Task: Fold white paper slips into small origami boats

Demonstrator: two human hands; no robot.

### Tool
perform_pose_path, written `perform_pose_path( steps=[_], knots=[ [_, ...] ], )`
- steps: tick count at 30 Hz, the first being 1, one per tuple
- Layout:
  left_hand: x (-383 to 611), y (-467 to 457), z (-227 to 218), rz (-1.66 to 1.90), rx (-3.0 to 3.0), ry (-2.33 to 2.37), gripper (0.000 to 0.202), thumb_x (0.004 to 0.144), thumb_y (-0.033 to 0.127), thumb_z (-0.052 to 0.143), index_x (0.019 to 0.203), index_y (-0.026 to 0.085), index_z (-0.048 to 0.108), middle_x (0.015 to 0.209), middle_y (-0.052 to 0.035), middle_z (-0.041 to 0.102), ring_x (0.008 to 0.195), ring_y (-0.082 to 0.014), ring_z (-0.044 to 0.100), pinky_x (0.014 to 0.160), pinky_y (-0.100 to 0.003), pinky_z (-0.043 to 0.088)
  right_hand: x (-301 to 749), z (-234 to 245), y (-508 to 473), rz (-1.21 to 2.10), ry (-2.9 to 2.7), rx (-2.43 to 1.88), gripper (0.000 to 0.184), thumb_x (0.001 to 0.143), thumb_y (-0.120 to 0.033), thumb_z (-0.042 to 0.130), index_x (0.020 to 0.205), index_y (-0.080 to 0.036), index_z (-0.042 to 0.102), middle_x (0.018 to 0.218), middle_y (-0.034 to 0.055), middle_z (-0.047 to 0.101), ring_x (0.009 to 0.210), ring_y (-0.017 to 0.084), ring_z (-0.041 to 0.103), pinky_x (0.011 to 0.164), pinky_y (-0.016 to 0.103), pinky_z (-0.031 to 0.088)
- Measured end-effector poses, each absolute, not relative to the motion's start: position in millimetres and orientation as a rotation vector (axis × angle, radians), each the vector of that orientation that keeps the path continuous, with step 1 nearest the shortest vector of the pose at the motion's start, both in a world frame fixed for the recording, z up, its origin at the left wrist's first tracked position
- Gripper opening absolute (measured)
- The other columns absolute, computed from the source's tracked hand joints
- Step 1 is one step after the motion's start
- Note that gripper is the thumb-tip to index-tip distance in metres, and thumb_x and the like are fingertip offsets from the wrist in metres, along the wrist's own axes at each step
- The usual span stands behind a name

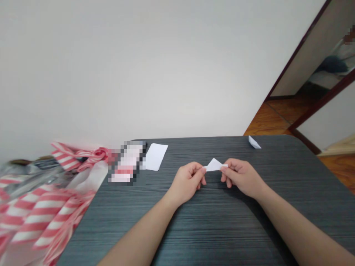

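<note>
Item: one folded white paper (213,165), pinched firmly at both ends by my left hand (187,181) and right hand (241,178), held mid-desk above the dark desk (222,236); second folded paper (254,142) far right.

Soft, even light; blurred, stretched left edge

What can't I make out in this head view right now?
All in the head view:
Folded white paper triangle: ends hidden by the fingers of the left hand and right hand.
Pixelated dark-and-pink object: pixelation hides what it is.
Red-and-white striped plastic bag: blurred, cut off by the left and bottom edges.
Small folded white paper: too small to show its folds.
</note>
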State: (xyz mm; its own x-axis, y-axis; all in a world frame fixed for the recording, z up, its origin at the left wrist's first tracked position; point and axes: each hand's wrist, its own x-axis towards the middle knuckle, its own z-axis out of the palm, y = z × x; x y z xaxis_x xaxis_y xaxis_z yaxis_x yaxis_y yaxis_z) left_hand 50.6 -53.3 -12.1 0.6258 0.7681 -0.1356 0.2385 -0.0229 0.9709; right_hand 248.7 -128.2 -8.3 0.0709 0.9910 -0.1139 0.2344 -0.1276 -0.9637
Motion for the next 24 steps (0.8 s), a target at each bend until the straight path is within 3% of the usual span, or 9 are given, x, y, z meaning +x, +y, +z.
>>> perform_pose_path(
  steps=[13,24],
  knots=[
    [52.0,-53.5,-13.4,0.551,1.541,0.884,0.032,0.092,0.042,0.051,0.072,0.017,0.054,0.055,0.0023,0.058,0.043,-0.0079,0.047,0.045,-0.019,0.035,249.2,-9.2,-127.7,1.133,-1.278,-1.506,0.034,0.092,-0.044,0.056,0.069,-0.019,0.056,0.051,-0.0031,0.059,0.043,0.01,0.052,0.048,0.022,0.04],
    [50.4,-53.5,-14.6,0.5,1.574,0.82,0.029,0.093,0.04,0.051,0.074,0.017,0.056,0.058,0.0021,0.06,0.046,-0.0081,0.048,0.048,-0.019,0.036,248.1,-9.2,-130.2,1.128,-1.333,-1.48,0.03,0.094,-0.036,0.056,0.07,-0.018,0.058,0.053,-0.0026,0.061,0.046,0.01,0.053,0.051,0.022,0.041]
  ],
)
